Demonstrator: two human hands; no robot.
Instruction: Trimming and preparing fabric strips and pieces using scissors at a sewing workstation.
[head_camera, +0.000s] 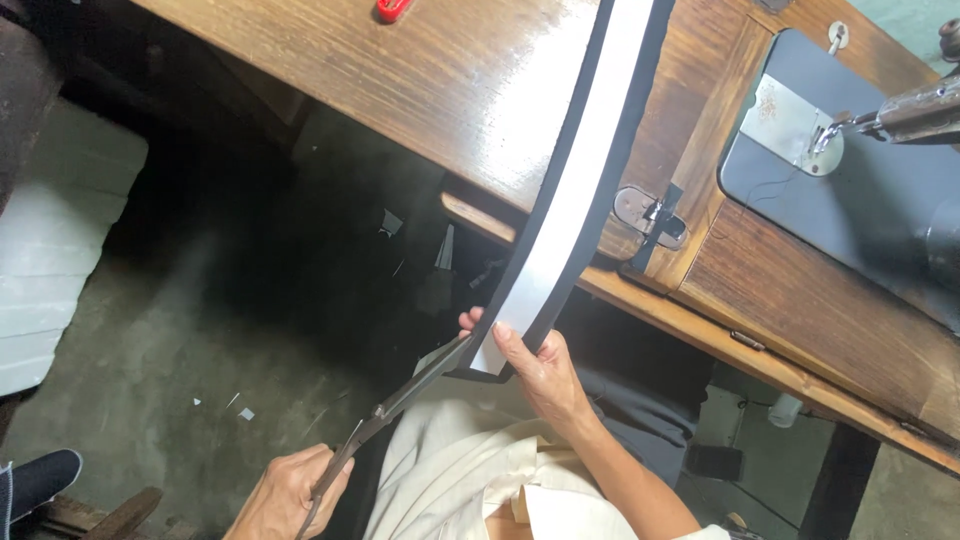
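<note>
Long strip (590, 170) — white, dark-edged — trails off the table (400, 80); looks light and limp. Right hand (535, 365) pinches its lower end; left hand (285, 495) closed on scissors (400, 400) — grip beside the cut

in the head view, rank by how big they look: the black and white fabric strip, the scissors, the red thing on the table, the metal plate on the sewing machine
1. fabric strip, longest by far
2. scissors, though nearer the camera, which flatters them
3. metal plate
4. red thing, smallest, but cut off by the frame edge, so its true size is unsure
</note>
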